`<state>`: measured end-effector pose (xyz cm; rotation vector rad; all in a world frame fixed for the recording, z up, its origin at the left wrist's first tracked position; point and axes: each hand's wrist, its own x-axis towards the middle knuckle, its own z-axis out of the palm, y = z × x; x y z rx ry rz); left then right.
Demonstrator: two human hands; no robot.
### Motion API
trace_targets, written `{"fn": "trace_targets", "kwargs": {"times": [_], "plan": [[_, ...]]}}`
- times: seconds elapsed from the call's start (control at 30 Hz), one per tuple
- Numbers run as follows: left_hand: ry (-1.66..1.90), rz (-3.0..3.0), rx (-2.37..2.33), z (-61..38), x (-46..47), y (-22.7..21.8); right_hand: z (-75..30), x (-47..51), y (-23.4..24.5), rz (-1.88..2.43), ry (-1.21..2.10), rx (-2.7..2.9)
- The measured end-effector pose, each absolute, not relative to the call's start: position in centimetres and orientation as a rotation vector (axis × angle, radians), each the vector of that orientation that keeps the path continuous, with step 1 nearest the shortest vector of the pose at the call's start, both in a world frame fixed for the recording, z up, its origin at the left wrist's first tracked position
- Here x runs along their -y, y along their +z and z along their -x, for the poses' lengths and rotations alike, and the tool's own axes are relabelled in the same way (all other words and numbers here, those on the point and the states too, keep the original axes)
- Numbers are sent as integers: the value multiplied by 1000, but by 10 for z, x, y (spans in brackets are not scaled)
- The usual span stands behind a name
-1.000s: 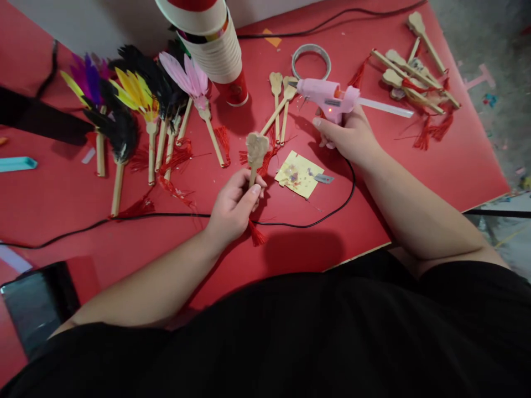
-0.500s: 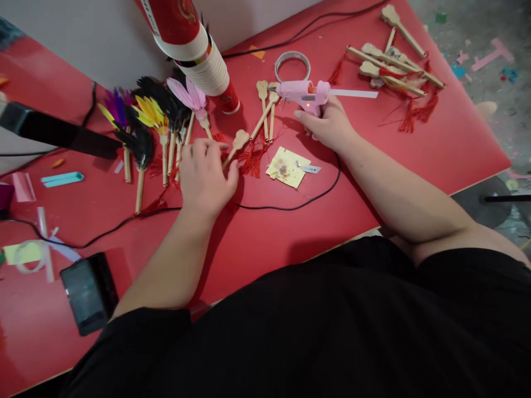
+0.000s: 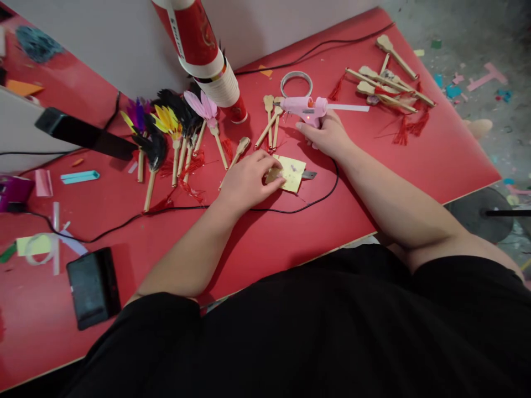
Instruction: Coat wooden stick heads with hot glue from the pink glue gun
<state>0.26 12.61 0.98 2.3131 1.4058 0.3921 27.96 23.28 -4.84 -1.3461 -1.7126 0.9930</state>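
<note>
My right hand (image 3: 327,134) is wrapped round the handle of a pink glue gun (image 3: 305,107), its nozzle pointing left and a clear glue stick jutting out to the right. My left hand (image 3: 249,179) rests on the red table (image 3: 290,237) with its fingertips pressed on the left edge of a yellow paper scrap (image 3: 292,171); whether it holds anything small is hidden. A wooden stick with a shaped head (image 3: 236,155) lies just beyond that hand. A row of feathered sticks (image 3: 174,132) with red tassels lies further left.
A red and white stack of cups (image 3: 207,50) leans at the back. A tape ring (image 3: 296,83) and a pile of plain sticks with tassels (image 3: 390,88) lie at the back right. A black cable (image 3: 166,211) crosses the table. A black phone (image 3: 93,287) lies at the front left.
My left hand laid down the wooden stick it held up, reached left towards the feathered sticks, then came right onto the yellow scrap. My right hand kept the glue gun.
</note>
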Motion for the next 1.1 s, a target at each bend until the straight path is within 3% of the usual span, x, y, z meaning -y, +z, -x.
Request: {"fn": "trace_targets", "kwargs": {"times": [0.2, 0.37, 0.87, 1.1], "plan": [[957, -1658, -1310, 4, -132, -3, -278, -238, -64, 1299, 1066, 1563], [963, -1088, -1118, -3, -136, -9, -277, -238, -67, 1262, 1073, 1508], [883, -845, -997, -9, -132, -8, -284, -239, -67, 1229, 1090, 1525], [886, -1145, -957, -17, -121, -15, -284, -240, -64, 1240, 1138, 1503]]}}
